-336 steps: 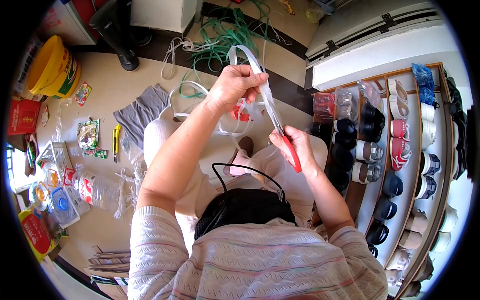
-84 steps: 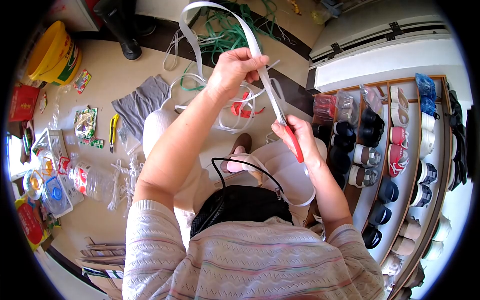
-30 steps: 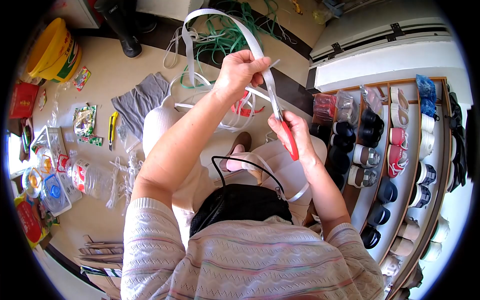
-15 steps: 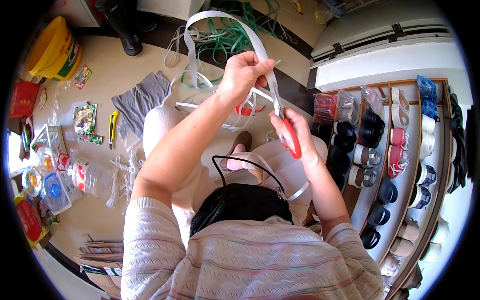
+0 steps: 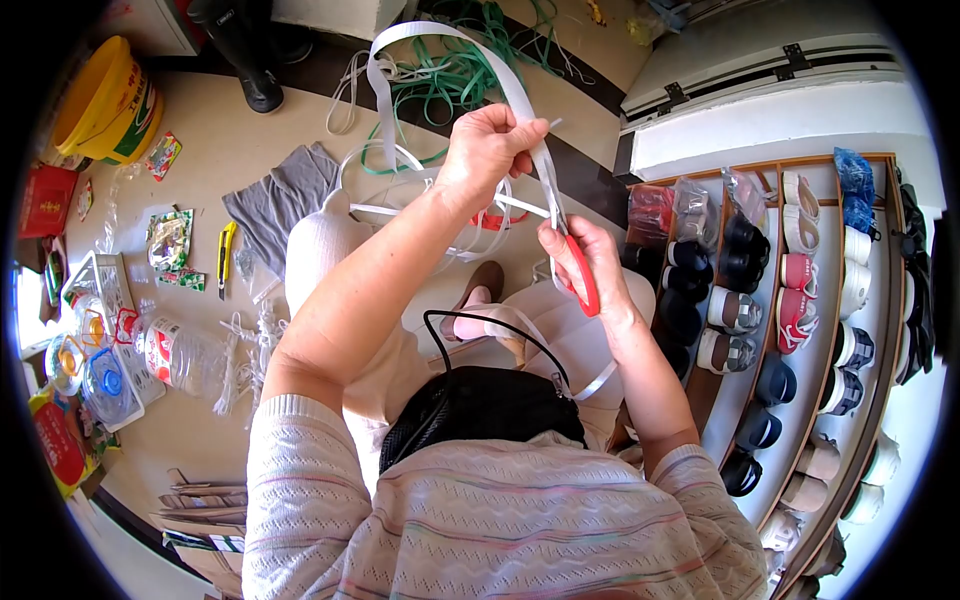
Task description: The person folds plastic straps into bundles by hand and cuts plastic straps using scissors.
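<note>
My left hand [image 5: 490, 148] pinches a white strap [image 5: 505, 75], which arches up above it and hangs back down on the left. Below and to the right, my right hand [image 5: 590, 262] is wrapped round the red handles of the scissors [image 5: 581, 275]. The scissor blades point up along the strap's lower stretch, between my two hands. More white strips and a red piece [image 5: 490, 222] lie on the floor behind my left wrist. A thin white strip [image 5: 598, 382] curves over my lap, beside a black bag [image 5: 480, 415].
Green strapping [image 5: 440, 90] lies tangled on the floor ahead. A shoe rack [image 5: 780, 360] stands close on the right. At the left are a yellow bucket [image 5: 110, 105], a grey cloth [image 5: 283, 205], a yellow cutter [image 5: 227, 258] and a clear bottle [image 5: 185, 355].
Since the earliest frame, the strap's arch has grown larger above my left hand, and a thin strip has appeared over my lap. Over the last half second the hands have hardly moved.
</note>
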Available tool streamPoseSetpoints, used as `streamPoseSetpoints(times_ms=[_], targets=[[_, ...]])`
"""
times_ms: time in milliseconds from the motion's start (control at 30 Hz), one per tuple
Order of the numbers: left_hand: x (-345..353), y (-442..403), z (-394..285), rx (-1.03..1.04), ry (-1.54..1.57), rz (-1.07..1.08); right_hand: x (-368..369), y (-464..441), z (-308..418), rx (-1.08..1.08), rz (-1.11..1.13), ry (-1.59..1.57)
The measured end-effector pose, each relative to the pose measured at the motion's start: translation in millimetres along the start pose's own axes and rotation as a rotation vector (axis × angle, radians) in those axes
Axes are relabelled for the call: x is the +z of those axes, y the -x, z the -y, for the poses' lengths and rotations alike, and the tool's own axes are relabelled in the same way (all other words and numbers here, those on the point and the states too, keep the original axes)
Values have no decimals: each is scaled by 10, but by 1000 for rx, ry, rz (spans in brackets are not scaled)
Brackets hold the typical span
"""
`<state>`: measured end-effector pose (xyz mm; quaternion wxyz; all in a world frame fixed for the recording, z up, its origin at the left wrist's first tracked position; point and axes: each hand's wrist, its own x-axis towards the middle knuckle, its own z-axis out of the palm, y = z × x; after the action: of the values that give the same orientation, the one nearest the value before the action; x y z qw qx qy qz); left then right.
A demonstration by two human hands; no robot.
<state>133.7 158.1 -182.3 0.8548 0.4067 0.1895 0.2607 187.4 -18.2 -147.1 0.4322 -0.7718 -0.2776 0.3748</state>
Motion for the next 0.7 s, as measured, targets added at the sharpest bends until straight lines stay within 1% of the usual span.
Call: streamPoseSetpoints(times_ms=[100,200,367,500,600,700], targets=[[0,-3,11,-9,2,-5,40,54,76,49,-12,-67],[2,-2,21,-10,0,2,61,46,26,-1,-25,-79],[-6,-6,28,-5,2,5,-11,29,-6,23,85,-124],[-19,-10,-8,4,37,61,-79,19,-16,70,183,-200],[-9,2,-14,-4,27,96,-87,37,3,59,202,-220],[9,15,-13,-27,18,109,-54,29,5,38,152,-243]])
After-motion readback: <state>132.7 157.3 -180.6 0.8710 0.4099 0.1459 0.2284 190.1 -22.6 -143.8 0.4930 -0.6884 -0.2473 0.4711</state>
